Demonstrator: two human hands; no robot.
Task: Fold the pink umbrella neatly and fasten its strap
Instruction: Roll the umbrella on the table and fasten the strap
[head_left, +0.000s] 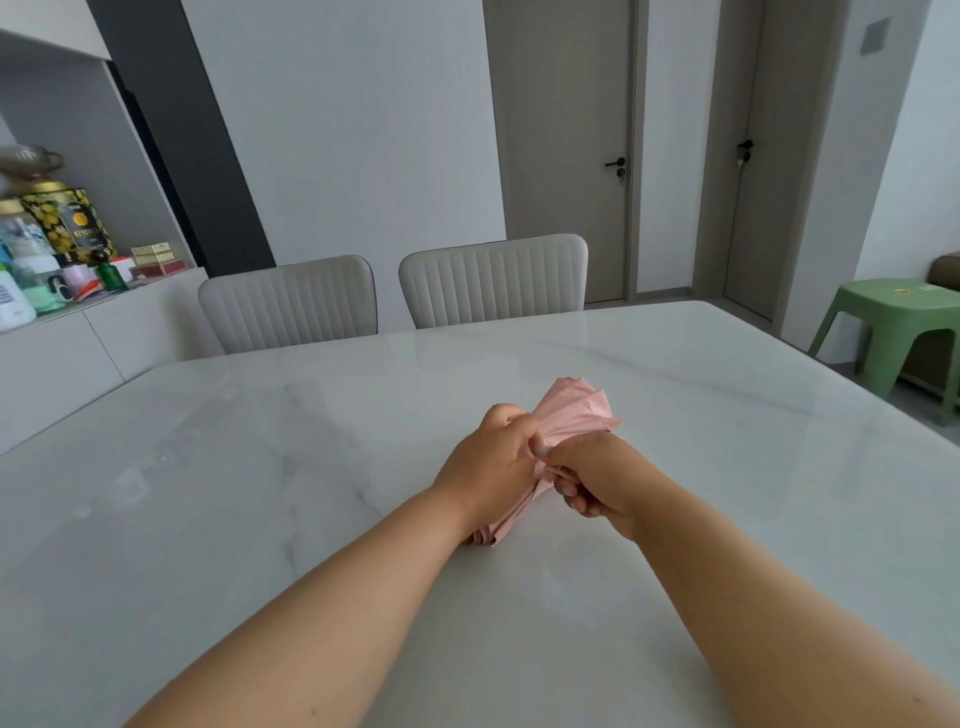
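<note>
- The pink umbrella (571, 415) lies collapsed on the white marble-look table (260, 493), near the middle of the tabletop, running from a narrow near end under the left wrist to a bunched fan of pleated fabric at the far end.
- The left hand (493, 462) is curled over the umbrella's middle, fingers bent and pressed together around the fabric, thumb tip meeting the right hand.
- The right hand (597, 478) grips the same bundle from the other side, fingers folded tightly inward with the nails showing; a small fold of pink cloth is pinched between them.
- The two hands touch each other at the thumbs. The strap cannot be made out.
- Two pale ribbed chairs (493, 280) stand tucked against the far edge of the table.
- A green plastic stool (893, 322) sits on the floor to the right, well apart from the table.
- On the sideboard (78, 353) at left stand bottles and jars, among them a black tin with a yellow floral print (67, 218); its label carries writing too blurred to read.
- Two grey doors (566, 156) with dark lever handles are closed in the back wall.
</note>
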